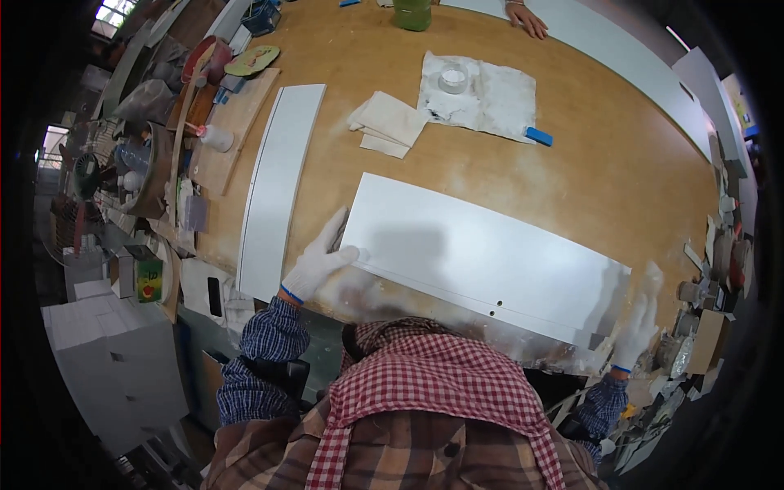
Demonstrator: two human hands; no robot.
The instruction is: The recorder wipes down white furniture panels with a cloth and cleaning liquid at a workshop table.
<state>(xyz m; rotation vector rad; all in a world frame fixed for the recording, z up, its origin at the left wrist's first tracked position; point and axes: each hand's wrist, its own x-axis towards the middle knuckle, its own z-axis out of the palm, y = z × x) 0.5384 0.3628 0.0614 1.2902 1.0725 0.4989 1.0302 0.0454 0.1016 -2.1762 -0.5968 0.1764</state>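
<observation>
A long white board [482, 253] lies slantwise on the table in front of me, with two small dark holes near its front edge. My left hand [317, 260], in a white glove, is at the board's left end. Its thumb rests on the near corner while the fingers run along the end edge. Beyond the right end is my right hand [638, 327], also gloved, slightly blurred, with fingers stretched out. Whether it touches the board's end I cannot tell.
A narrower white panel [282, 175] lies at the left. Farther off are folded cloths [389, 122], a stained white cloth [506, 98] with a roll of tape [453, 78], and a blue block [539, 136]. Another person's hand [527, 20] rests at the far edge.
</observation>
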